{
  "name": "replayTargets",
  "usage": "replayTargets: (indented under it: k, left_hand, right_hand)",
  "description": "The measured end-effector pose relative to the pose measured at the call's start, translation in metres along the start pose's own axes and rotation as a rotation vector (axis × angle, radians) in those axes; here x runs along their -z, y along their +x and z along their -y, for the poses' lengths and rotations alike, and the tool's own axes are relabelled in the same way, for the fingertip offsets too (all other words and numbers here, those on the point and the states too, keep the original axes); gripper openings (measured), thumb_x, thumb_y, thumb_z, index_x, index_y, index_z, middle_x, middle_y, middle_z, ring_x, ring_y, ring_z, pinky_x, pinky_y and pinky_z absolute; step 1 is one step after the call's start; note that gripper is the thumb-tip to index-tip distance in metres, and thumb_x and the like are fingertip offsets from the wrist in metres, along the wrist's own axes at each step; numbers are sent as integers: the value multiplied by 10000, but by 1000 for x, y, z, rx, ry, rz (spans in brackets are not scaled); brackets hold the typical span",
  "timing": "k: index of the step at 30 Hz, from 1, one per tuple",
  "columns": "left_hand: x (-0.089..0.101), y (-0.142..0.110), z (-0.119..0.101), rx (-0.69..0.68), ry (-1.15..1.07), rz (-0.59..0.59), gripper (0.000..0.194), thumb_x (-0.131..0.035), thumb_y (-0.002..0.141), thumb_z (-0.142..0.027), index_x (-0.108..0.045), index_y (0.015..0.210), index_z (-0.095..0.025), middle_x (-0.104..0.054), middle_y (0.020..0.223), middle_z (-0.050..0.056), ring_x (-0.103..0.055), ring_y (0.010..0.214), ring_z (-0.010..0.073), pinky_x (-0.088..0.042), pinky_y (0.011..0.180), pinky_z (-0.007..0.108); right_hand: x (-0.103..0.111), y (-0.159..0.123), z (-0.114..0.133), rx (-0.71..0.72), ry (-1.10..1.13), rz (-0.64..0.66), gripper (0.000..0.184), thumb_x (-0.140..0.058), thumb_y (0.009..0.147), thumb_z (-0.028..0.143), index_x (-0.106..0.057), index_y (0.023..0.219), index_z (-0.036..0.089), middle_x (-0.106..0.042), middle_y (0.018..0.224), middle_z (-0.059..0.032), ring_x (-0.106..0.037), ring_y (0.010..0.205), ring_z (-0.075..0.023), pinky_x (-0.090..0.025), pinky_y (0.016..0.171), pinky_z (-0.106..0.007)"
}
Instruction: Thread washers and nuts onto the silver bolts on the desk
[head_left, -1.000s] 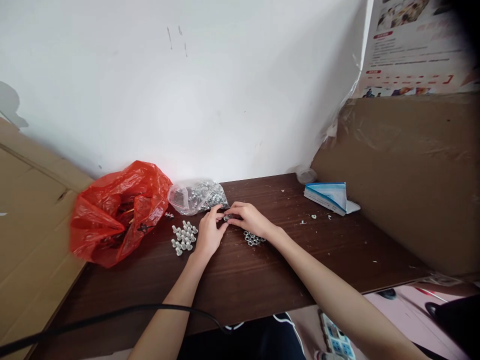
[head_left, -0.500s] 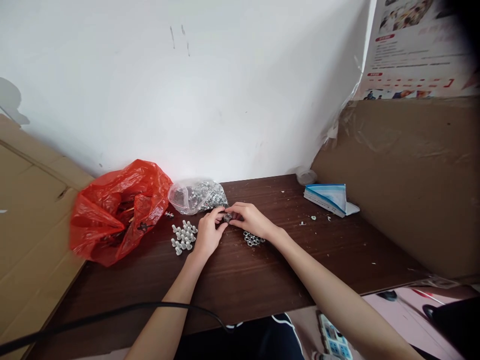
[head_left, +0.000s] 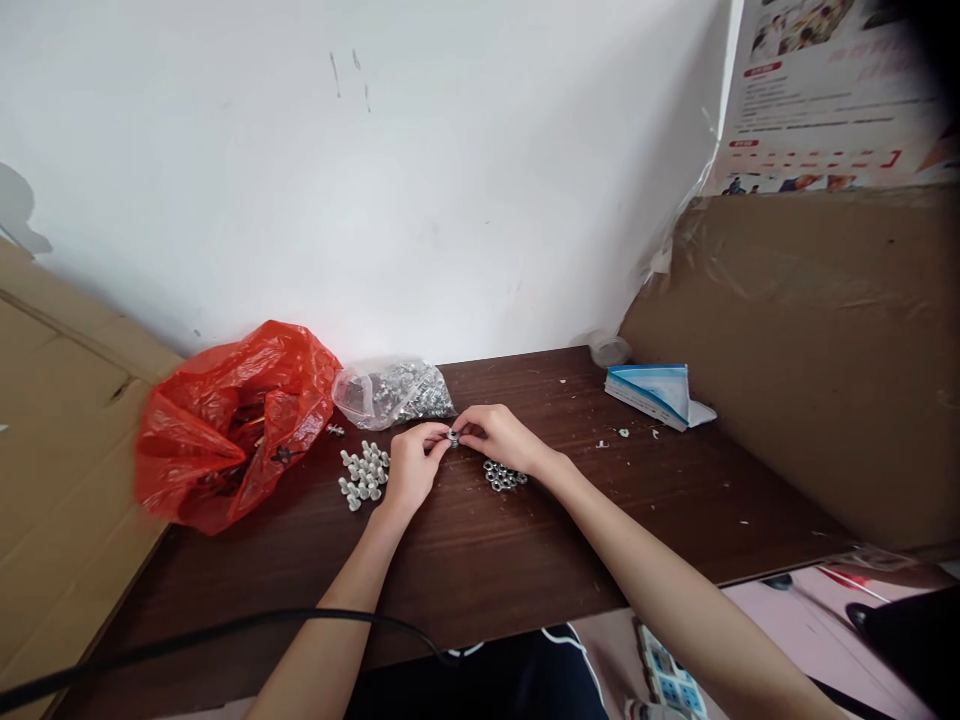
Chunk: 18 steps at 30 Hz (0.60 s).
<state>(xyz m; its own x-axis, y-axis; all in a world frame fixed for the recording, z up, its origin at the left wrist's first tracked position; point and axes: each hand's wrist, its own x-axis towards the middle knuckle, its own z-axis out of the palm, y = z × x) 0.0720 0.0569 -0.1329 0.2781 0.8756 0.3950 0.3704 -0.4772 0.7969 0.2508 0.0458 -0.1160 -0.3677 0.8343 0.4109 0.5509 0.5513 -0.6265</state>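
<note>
My left hand (head_left: 411, 465) and my right hand (head_left: 496, 438) meet over the middle of the table. Their fingertips pinch a small silvery metal fastener (head_left: 453, 438) between them; it looks round and ringed like a nut, but its exact kind is too small to make out. Left of my left hand stands a cluster of pale bolts (head_left: 363, 475). Just below my right hand lies a group of shiny hex nuts (head_left: 504, 475). A clear plastic bag (head_left: 397, 392) full of small metal parts rests right behind my left hand.
A crumpled red plastic bag (head_left: 240, 430) sits on the left of the brown table (head_left: 480, 580). A blue-and-white packet (head_left: 651, 394) and small scraps lie at the right. Cardboard (head_left: 795, 350) walls both sides. A black cable (head_left: 225, 622) crosses in front of my left forearm.
My fingers have shifted slightly around the small metal fastener, which both hands still pinch. The whole view has moved a little; the bolts and nuts look unchanged.
</note>
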Motion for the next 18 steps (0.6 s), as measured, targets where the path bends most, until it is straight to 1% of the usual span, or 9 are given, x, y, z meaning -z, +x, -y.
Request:
replayTargets:
  k: [5, 10, 14, 18]
  left_hand:
    - [0, 0, -1, -24, 24, 4, 150, -618, 756, -89, -697, 869, -149, -730, 857, 61, -692, 735, 167, -575, 727, 301]
    - [-1, 1, -2, -60, 37, 4, 155, -608, 762, -98, -687, 882, -156, -727, 850, 55, -686, 730, 157, -577, 720, 295]
    - [-1, 0, -2, -66, 58, 35, 211, -628, 727, -82, -670, 919, -159, -720, 853, 48, -675, 711, 151, -582, 692, 286]
    - [-2, 0, 0, -72, 89, 44, 267, -640, 711, -66, -650, 957, -168, -713, 889, 54, -668, 715, 150, -584, 706, 301]
  right_hand:
    - [1, 0, 2, -11, 14, 3, 114, -621, 795, 85, -661, 871, 159, -669, 832, -28, -629, 733, -140, -493, 691, -242]
    - [-2, 0, 1, -33, 58, -3, 90, -630, 787, 93, -637, 851, 156, -674, 814, -23, -641, 734, -142, -497, 687, -240]
    - [-6, 0, -2, -29, 34, -20, 62, -625, 788, 102, -618, 819, 156, -668, 814, -28, -630, 730, -152, -487, 676, -252]
    - [-9, -1, -4, -7, 5, -27, 61, -620, 793, 107, -607, 814, 162, -652, 817, -29, -609, 726, -151, -476, 670, -253]
